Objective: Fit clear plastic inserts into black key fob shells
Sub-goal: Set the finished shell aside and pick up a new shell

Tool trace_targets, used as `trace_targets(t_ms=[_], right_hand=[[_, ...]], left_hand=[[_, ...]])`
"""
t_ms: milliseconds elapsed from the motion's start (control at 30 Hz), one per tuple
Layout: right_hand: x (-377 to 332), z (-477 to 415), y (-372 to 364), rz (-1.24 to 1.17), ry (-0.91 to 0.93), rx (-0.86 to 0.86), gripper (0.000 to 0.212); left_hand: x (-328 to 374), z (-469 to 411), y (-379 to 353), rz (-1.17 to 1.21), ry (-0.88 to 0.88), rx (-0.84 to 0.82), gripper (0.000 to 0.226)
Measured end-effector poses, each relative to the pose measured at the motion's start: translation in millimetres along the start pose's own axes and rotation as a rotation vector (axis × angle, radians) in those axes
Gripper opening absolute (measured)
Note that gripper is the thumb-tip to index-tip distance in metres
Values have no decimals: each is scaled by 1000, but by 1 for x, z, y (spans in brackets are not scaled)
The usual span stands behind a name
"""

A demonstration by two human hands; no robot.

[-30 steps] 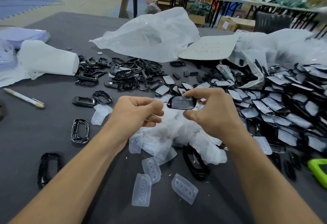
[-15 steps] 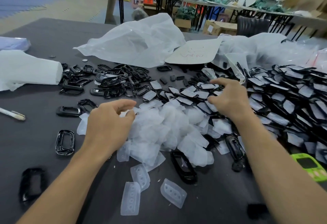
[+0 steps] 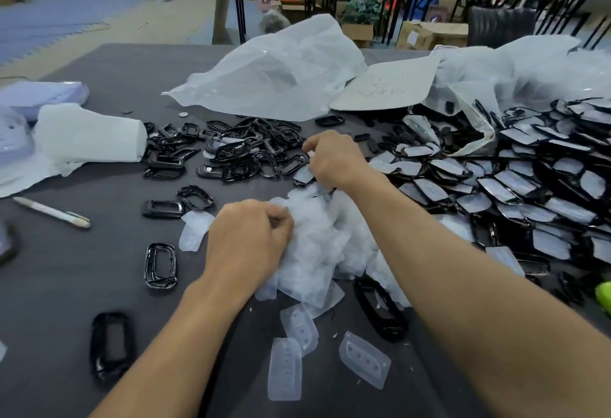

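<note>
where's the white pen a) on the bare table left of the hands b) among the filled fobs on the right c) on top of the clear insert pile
a: the white pen lies on the dark table, well left of the left hand.

Left grip (image 3: 248,239): my forearm enters from bottom left, back of hand up, fingers curled under. I cannot tell if it holds anything.
Right grip (image 3: 334,159): my forearm enters from bottom right and reaches farther forward than the left, fingers curled. Contents unclear.
</note>
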State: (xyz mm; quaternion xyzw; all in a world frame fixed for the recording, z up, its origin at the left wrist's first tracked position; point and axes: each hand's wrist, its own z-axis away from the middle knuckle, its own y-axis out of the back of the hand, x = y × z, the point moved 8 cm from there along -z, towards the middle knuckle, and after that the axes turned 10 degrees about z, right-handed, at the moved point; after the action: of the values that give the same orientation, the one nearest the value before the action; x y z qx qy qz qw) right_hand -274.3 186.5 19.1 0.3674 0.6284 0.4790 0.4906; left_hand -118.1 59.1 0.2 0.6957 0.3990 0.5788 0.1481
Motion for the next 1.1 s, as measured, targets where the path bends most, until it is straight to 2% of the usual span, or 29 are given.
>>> trace_targets(t_ms=[100,167,267,333,400,533,600,667,700,767,867,967,1033,1100], right_hand=[[-11,-20,-7,30,33,-17,43],[-10,-32,-10,92,20,-13,40],[15,-47,-5,178,-124,20,32],[33,-49,-6,169,-226,-31,19],[37,-52,-8,130,-235,-26,11],[44,-56,0,61,-247,37,20],[51,-58,-1,-13,-269,18,31],[57,-53,-2,-119,-288,16,23],[57,-50,-1,-157,-284,28,18],[56,-42,7,-231,-265,100,25],[44,-21,22,-375,-224,207,25],[19,10,21,-634,-141,213,28],[7,35,13,-840,-121,177,30],[1,59,2,-942,-127,141,30]], left_hand=[[-5,1,8,150,86,98,22],[-12,0,15,332,175,168,18],[-26,-1,22,574,287,241,15],[-38,-1,21,781,418,301,18],[-50,-1,20,933,530,373,21],[-56,-6,15,1146,556,386,11],[-55,-7,13,1138,527,329,21],[-50,-10,11,1054,495,240,23],[-47,-11,11,976,462,194,21],[-38,-13,13,735,360,129,13],[-20,-12,16,377,221,34,4],[-11,-11,16,268,140,5,28],[-14,-16,21,263,115,58,26],[-20,-27,21,189,95,72,46]])
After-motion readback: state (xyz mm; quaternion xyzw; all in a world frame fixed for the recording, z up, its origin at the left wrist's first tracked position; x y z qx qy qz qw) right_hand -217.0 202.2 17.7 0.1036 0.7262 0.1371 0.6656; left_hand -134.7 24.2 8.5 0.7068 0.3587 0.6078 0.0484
